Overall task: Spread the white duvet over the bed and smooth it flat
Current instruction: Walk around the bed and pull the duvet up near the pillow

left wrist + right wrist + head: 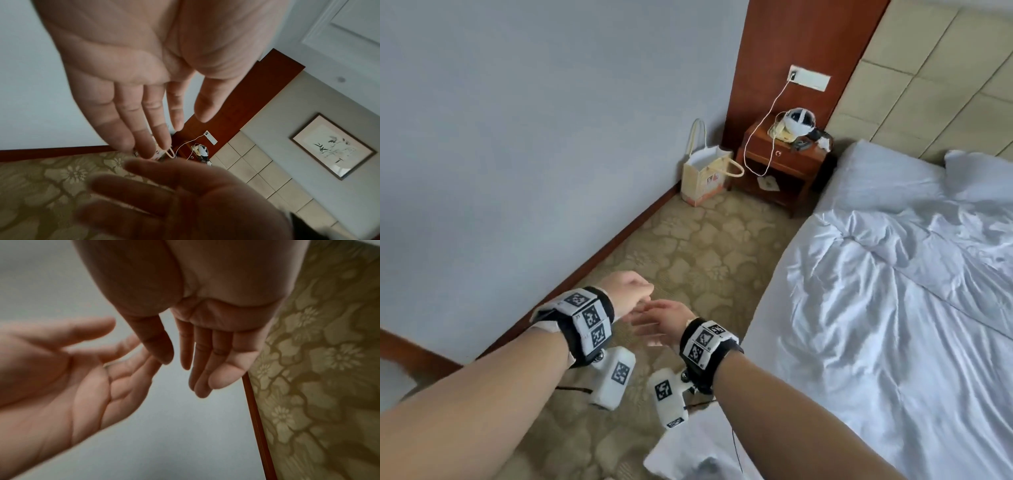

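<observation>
Above the patterned carpet point(688, 246), beside the bed point(774, 308), the person's left hand point(628, 291) and right hand point(662, 322) hover close together, palms toward each other, fingers straight and loosely spread, holding nothing (both wrist views show bare palms). The white duvet point(893, 325) lies over the bed to the right, well apart from both hands, rumpled with creases near the pillow point(883, 174). A paper bag point(703, 178) stands against the wall next to a wooden nightstand point(780, 161).
</observation>
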Demonstrator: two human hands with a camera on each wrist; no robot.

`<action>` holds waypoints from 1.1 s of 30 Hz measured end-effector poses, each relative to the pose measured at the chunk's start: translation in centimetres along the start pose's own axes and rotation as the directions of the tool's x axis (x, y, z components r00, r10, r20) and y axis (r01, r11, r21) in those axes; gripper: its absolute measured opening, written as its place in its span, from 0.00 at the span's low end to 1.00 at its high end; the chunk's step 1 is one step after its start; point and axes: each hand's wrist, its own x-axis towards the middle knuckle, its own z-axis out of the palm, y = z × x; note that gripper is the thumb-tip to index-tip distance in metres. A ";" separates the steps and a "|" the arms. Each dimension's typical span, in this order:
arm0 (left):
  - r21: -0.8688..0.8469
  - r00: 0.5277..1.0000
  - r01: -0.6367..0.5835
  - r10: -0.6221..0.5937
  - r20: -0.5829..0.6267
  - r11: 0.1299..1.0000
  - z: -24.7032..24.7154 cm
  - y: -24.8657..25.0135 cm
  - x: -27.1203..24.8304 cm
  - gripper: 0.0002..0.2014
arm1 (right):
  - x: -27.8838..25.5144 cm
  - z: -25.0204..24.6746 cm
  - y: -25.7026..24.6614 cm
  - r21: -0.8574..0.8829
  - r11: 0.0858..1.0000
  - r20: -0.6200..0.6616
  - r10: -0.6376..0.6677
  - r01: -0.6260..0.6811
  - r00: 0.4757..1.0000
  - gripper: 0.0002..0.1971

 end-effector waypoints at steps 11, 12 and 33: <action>0.100 0.947 -0.130 0.094 0.308 0.986 2.7 7.8 10.2 0.09 | 1.1 -11.1 -4.7 0.283 0.949 -0.516 0.032 0.135 0.856 0.07; 0.131 0.926 -0.158 0.101 0.364 0.979 3.7 9.1 11.2 0.09 | 1.3 -12.7 -5.1 0.307 0.938 -0.548 0.036 0.160 0.836 0.07; 0.380 0.692 -0.568 0.173 0.701 0.730 19.7 43.1 44.8 0.07 | 16.9 -48.6 -27.6 0.448 0.788 -0.783 0.117 0.423 0.610 0.03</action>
